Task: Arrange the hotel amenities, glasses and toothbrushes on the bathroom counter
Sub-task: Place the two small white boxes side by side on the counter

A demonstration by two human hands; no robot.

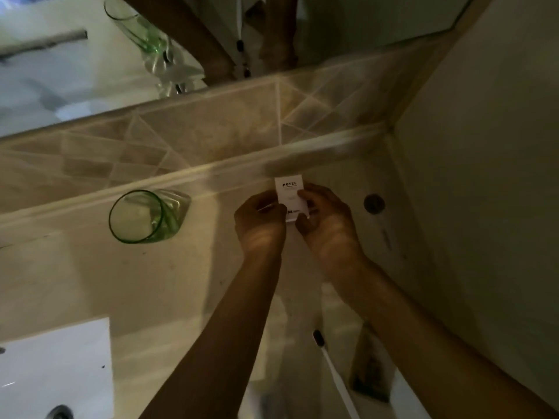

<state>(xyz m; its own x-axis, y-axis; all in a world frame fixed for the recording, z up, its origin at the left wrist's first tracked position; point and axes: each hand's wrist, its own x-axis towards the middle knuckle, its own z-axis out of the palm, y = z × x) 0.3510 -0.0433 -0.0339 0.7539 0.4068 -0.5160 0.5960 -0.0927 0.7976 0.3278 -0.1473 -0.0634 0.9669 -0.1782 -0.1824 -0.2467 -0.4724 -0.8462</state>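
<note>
A small white amenity packet (289,192) printed "HOTEL" stands near the back of the beige counter (151,282), close to the tiled backsplash. Both of my hands hold it: my left hand (260,222) pinches its left edge, my right hand (325,220) grips its right side. The packet's lower part is hidden by my fingers. A green-tinted drinking glass (145,216) lies tipped on the counter to the left, its mouth facing me. A white toothbrush (335,376) with a dark head lies near the counter's front, under my right forearm.
A mirror (75,71) above the backsplash reflects the glass and my arms. A white sink basin (54,367) with a drain is at bottom left. A side wall (484,146) closes the right. A round metal fitting (374,203) sits right of the packet.
</note>
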